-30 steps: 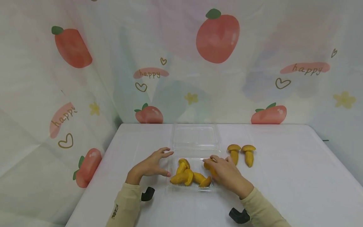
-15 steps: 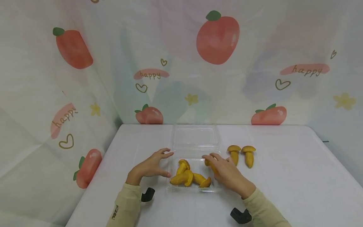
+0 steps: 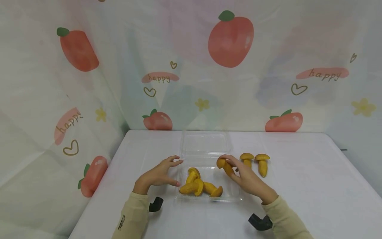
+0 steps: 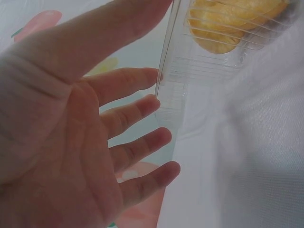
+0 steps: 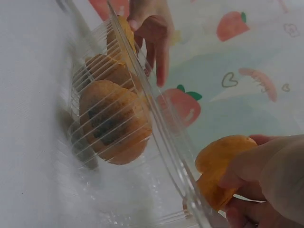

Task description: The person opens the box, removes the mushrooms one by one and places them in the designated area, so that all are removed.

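My right hand (image 3: 249, 177) pinches a yellow mushroom (image 3: 221, 163) by its stem, over the right side of a clear plastic box (image 3: 231, 191). In the right wrist view the pinched mushroom (image 5: 221, 161) overlaps the box rim. Several yellow mushrooms (image 3: 189, 188) lie in the left and middle of the box. My left hand (image 3: 156, 174) is spread at the box's left side, its thumb tip right at the rim. In the left wrist view the fingers of that left hand (image 4: 109, 128) are extended beside the clear wall.
The box's lid (image 3: 206, 143) lies folded back behind it. Two more mushrooms, one on the left (image 3: 246, 159) and one on the right (image 3: 262, 164), lie on the white table (image 3: 304, 186). A printed curtain (image 3: 185, 49) hangs behind the table.
My right hand has risen and shifted slightly right, bringing the mushroom up and away from the box floor. The left hand has stayed in place.
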`<state>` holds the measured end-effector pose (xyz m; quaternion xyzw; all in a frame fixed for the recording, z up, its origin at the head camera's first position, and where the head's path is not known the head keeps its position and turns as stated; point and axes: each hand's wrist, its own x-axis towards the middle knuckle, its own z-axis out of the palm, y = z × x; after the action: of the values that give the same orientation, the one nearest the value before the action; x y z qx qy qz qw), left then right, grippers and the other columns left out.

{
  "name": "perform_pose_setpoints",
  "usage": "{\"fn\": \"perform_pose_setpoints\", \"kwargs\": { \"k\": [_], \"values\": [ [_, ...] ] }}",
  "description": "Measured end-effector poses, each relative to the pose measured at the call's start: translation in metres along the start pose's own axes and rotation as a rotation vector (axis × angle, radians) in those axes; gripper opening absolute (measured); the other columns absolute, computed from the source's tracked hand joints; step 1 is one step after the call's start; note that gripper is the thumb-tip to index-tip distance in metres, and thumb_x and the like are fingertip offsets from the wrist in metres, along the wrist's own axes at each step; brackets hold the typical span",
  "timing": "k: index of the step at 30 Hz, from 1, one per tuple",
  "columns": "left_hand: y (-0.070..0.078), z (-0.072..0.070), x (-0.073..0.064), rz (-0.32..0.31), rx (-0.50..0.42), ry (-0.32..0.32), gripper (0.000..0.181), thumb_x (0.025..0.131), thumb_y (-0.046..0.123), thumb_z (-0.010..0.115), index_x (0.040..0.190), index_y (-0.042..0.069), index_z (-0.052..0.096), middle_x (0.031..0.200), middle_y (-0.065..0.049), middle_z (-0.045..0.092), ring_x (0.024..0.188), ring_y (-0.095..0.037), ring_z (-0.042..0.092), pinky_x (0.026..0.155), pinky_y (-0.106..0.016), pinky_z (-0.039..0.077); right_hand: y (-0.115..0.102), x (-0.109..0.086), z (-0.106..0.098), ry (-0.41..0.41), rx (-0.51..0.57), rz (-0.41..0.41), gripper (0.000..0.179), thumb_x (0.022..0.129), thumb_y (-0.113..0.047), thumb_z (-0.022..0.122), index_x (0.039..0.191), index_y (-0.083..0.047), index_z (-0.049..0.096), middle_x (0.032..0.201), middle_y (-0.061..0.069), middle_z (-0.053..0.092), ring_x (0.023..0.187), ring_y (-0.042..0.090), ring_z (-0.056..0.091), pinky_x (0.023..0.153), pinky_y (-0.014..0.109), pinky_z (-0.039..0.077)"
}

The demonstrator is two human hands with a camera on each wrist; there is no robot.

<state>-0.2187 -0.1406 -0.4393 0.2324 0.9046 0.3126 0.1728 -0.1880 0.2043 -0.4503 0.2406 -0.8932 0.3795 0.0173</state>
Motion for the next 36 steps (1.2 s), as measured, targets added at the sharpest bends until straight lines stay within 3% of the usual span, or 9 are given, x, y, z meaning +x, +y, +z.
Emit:
{"fn": "perform_pose_setpoints", "kwargs": {
  "k": [4,8,22,30,36],
  "values": [
    [0.001,0.000,0.001,-0.004,0.001,-0.002,0.088,0.080,0.024,0.087,0.155,0.011,0.043,0.165,-0.013,0.029,0.151,-0.041,0.028,0.119,-0.065,0.030,0.003,0.000,-0.003,0.017,-0.017,-0.009,0.057,0.096,0.003,0.061,0.147,-0.015,0.044,0.131,0.008,0.066,0.115,0.029,0.062,0.086,0.034,0.053],
    [0.002,0.000,0.001,-0.012,-0.007,-0.012,0.088,0.080,0.026,0.087,0.155,0.013,0.042,0.166,-0.013,0.027,0.152,-0.040,0.026,0.119,-0.065,0.030,0.004,0.000,-0.005,0.039,-0.023,-0.023,0.063,0.094,0.006,0.060,0.151,-0.015,0.042,0.136,0.009,0.063,0.111,0.024,0.061,0.085,0.028,0.054],
    [-0.001,0.002,0.002,-0.018,-0.008,0.001,0.089,0.080,0.026,0.087,0.155,0.013,0.042,0.166,-0.012,0.028,0.152,-0.040,0.028,0.118,-0.065,0.031,0.001,-0.003,-0.019,0.099,0.022,-0.015,0.064,0.088,0.007,0.064,0.146,-0.010,0.044,0.128,0.011,0.065,0.109,0.027,0.061,0.082,0.027,0.052],
    [0.000,0.001,0.001,-0.015,-0.007,-0.002,0.089,0.080,0.026,0.087,0.155,0.013,0.042,0.166,-0.012,0.027,0.152,-0.040,0.027,0.119,-0.065,0.030,0.000,-0.008,-0.034,0.113,0.071,0.011,0.064,0.090,0.008,0.061,0.148,-0.010,0.042,0.130,0.014,0.062,0.114,0.033,0.059,0.084,0.033,0.050],
    [-0.001,0.000,-0.001,0.016,-0.015,-0.003,0.089,0.080,0.024,0.087,0.155,0.009,0.041,0.165,-0.017,0.027,0.152,-0.043,0.026,0.119,-0.067,0.028,0.002,-0.011,-0.046,0.118,0.032,0.022,0.065,0.091,0.006,0.061,0.150,-0.013,0.041,0.130,0.013,0.062,0.106,0.025,0.059,0.081,0.025,0.050]
  ]
}}
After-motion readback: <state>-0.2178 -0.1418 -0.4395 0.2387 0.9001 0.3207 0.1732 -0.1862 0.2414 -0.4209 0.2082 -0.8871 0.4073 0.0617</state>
